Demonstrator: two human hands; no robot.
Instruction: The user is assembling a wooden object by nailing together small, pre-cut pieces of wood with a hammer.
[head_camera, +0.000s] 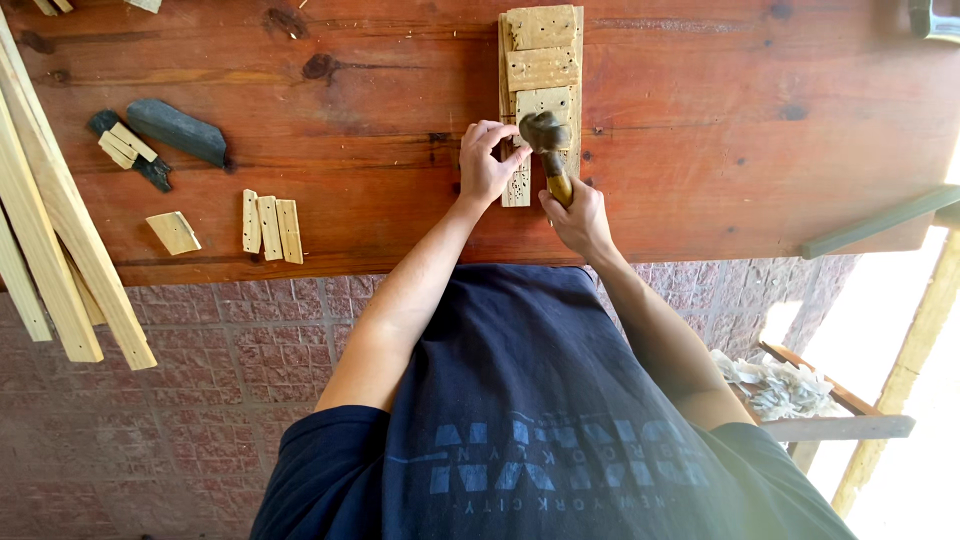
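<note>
My right hand (578, 218) grips the wooden handle of a hammer (546, 135), whose dark metal head hangs over a pale wooden board. That board (541, 60) lies on the reddish wooden workbench (700, 130) and carries short pale blocks full of small holes. My left hand (486, 160) rests beside the board's left edge, thumb and forefinger pinched together right at the hammer head. What they pinch is too small to make out.
Three short wood strips (270, 226) and one loose block (174, 232) lie near the bench's front edge at left. A dark grey stone (178, 130) and small blocks sit farther left. Long pale slats (50, 240) lean off the left edge. Brick paving lies below.
</note>
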